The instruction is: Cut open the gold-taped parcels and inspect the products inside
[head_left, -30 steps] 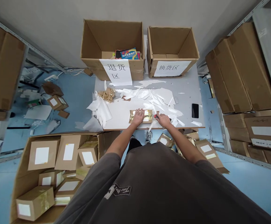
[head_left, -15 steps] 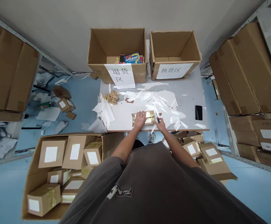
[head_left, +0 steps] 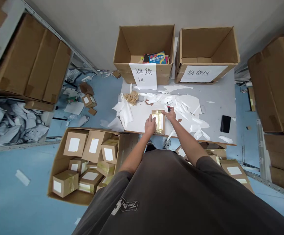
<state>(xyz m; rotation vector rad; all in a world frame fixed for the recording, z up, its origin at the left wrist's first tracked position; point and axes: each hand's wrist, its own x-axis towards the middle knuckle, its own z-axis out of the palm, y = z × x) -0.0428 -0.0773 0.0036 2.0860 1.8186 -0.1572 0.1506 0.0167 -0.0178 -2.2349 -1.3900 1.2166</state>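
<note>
A small cardboard box [head_left: 159,122] with shiny tape down its middle lies at the front edge of the table, its long side running away from me. My left hand [head_left: 150,125] grips its left side, fingers closed on the edge. At its far right corner, my right hand [head_left: 170,114] touches the box while closed around a red-and-black utility knife [head_left: 168,107], whose tip points away from me. Torn white paper scraps [head_left: 178,104] lie just beyond, and a crumpled brown paper wad [head_left: 131,97] sits to the left.
Two open cartons with paper signs stand at the back: the left carton [head_left: 122,71] holds books, the right carton [head_left: 178,78] is beside it. A phone [head_left: 225,124] lies on the right of the table [head_left: 215,94]. A large carton [head_left: 51,189] of boxes stands lower left; shelves flank both sides.
The small box has been turned from lying crosswise to lengthwise. My left hand went from flat on top to its left side; my right hand moved to the far corner with the knife.
</note>
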